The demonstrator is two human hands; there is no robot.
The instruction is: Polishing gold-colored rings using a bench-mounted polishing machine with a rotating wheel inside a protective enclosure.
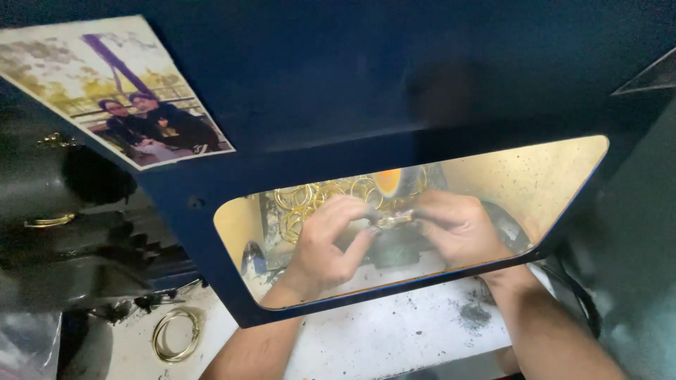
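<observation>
Two bare hands work behind one clear viewing window [549, 183] set in a dark blue hood [338, 84], seen from the head camera. The left hand [331, 243] and the right hand [454, 229] meet near the middle of the window, fingertips almost touching. Between them sits one small gold-coloured piece [394, 220], pinched from both sides: the left grip is closed on its 9 o'clock end with thumb and forefinger, and the right grip is closed on its 3 o'clock end. Whether this piece is a ring or a short bar is hard to tell through the glass.

At 12 o'clock from the piece glows one orange flame or hot spot [387, 181], just above the fingers. At 10 o'clock from the left hand lies a heap of thin gold bangles [310, 200]; they overlap too much for an exact count, though there are clearly more than five.

Outside the hood, on the pale, soot-marked bench [394, 338], lies one further stack of gold bangles [176, 334] at 8 o'clock from the left hand, well apart from it; it looks like two or three rings lying on each other. One photograph [113, 88] of two seated people is stuck on the hood at 10 o'clock. One dark cable [581, 299] curves along the bench at 4 o'clock from the right hand.
</observation>
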